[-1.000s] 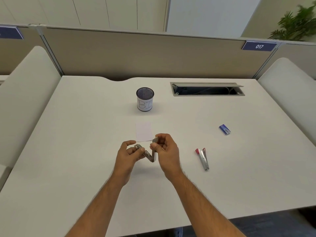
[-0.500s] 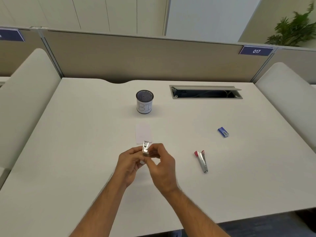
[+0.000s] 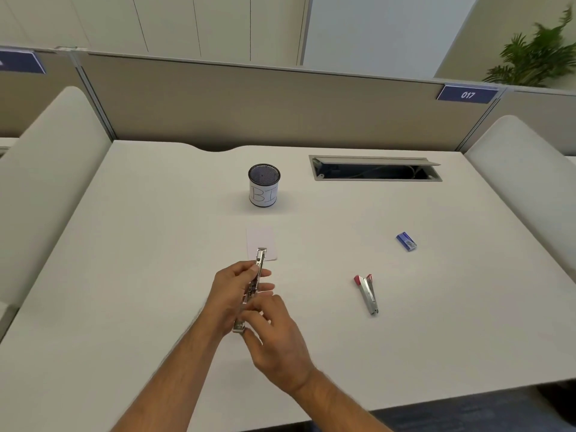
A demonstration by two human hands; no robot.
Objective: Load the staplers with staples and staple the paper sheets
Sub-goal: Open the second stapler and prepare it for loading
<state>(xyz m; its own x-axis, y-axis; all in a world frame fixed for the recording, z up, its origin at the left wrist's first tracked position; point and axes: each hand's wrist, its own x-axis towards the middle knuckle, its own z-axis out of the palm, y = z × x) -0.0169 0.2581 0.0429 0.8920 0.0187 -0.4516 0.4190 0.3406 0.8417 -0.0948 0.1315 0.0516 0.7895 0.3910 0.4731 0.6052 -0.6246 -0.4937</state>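
We hold the silver stapler point(image 3: 256, 285) above the desk point(image 3: 140, 275), its nose pointing away from us over the near edge of the paper point(image 3: 261, 243). Our left hand point(image 3: 232, 294) grips its body, thumb and fingers curled round it; our right hand point(image 3: 274, 332) has its fingers curled at the rear end, seemingly pinching it, though what exactly they touch is hidden. We cannot tell whether the magazine is open or whether staples sit inside. If we are closing it, the risk is pinching a fingertip between the arms, or snapping it shut on a crooked strip so it jams. If it is not loaded, the staple box point(image 3: 406, 241) lies well apart to the right, so one hand must let go; a loose one-handed hold could let the sprung top flip or the tool drop onto the paper and shift it. The red stapler point(image 3: 367, 294) lies to the right, untouched, not yet dealt with. The cup point(image 3: 264, 185) stands beyond the paper, out of harm's way, we judge.
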